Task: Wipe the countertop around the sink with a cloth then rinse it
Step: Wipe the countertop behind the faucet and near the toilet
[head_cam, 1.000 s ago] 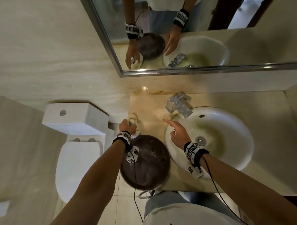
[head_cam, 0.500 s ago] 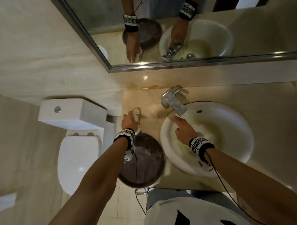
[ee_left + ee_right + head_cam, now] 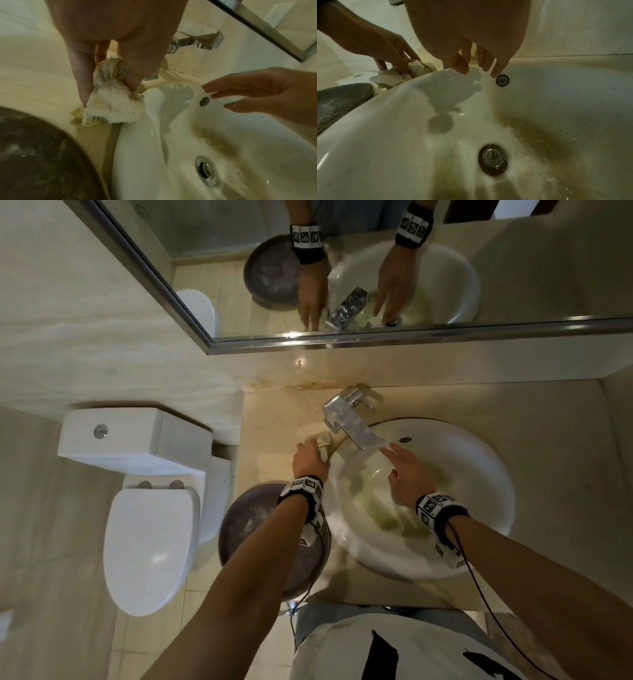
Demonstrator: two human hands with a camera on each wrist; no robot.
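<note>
My left hand (image 3: pixel 310 455) (image 3: pixel 109 86) pinches a crumpled white cloth (image 3: pixel 113 104) (image 3: pixel 392 77) (image 3: pixel 322 448) and holds it at the left rim of the white sink (image 3: pixel 479 474) (image 3: pixel 137 155) (image 3: pixel 385 135), where the beige countertop (image 3: pixel 274 419) meets it. My right hand (image 3: pixel 404 470) (image 3: pixel 479 66) (image 3: pixel 248 93) hovers over the basin below the chrome faucet (image 3: pixel 346 419) (image 3: pixel 200 40), fingers straight and holding nothing. The basin bottom is stained yellow-brown around the drain (image 3: pixel 493 159) (image 3: pixel 207 170).
A dark round bowl (image 3: pixel 260 529) (image 3: pixel 34 155) (image 3: pixel 339 97) sits on the countertop left of the sink, under my left forearm. A white toilet (image 3: pixel 147 508) stands further left. A mirror (image 3: pixel 342 268) hangs above the counter. The overflow hole (image 3: pixel 502 80) (image 3: pixel 204 101) lies by my right fingertips.
My left hand has carried the cloth rightward from the counter's left side to the sink rim by the faucet. My right hand has shifted further over the basin.
</note>
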